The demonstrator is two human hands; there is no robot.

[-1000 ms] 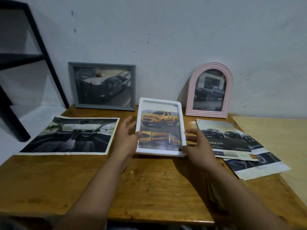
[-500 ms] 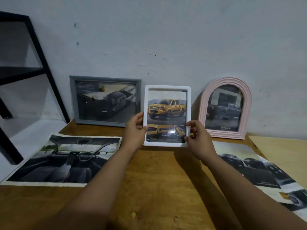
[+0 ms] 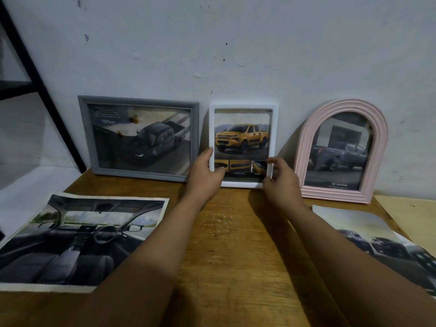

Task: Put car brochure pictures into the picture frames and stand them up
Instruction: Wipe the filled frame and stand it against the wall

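Note:
A white frame [image 3: 243, 107] with a yellow pickup picture stands upright at the back of the wooden table [image 3: 236, 244], near the wall. My left hand [image 3: 205, 175] grips its lower left edge and my right hand [image 3: 279, 179] grips its lower right corner. To its left a grey frame [image 3: 139, 101] with a dark pickup picture leans on the wall. On the right stands a pink arched frame [image 3: 306, 147] holding a dark truck picture.
A loose car interior brochure page [image 3: 77, 239] lies flat at the front left of the table. More brochure pages [image 3: 382, 239] lie at the right. A black metal shelf leg [image 3: 44, 90] stands at the far left. A lighter board [image 3: 410, 213] adjoins the table's right side.
Both hands lifted the white frame from a tilted position mid-table, carried it back and set it upright between the grey and pink frames. The view moved closer.

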